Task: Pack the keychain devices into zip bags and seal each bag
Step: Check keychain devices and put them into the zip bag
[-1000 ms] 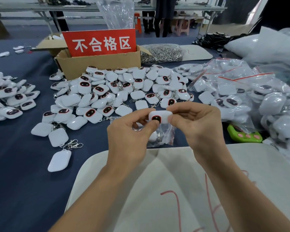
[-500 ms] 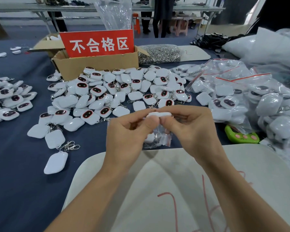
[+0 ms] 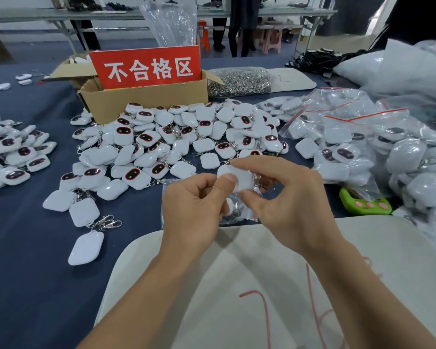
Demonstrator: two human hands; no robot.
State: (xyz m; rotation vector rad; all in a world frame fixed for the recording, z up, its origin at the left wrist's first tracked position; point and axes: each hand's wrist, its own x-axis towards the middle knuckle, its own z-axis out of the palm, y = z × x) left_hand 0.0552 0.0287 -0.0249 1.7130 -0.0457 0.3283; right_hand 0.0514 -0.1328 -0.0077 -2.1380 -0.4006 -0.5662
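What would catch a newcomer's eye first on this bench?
The left hand and right hand pinch one white keychain device over a clear zip bag, centre frame. Behind spreads a heap of loose devices before a cardboard box bearing a red sign; filled bags pile up on the right.

Both bare forearms come in from the bottom edge, converging mid-frame. Left hand (image 3: 194, 210) has fingers curled, thumb up, pinching the near-left edge of the white keychain device (image 3: 242, 181). Right hand (image 3: 292, 205) pinches the same device, index arched over top, thumb under (other fingers loosely curled). Hands nearly touching, wrists apart
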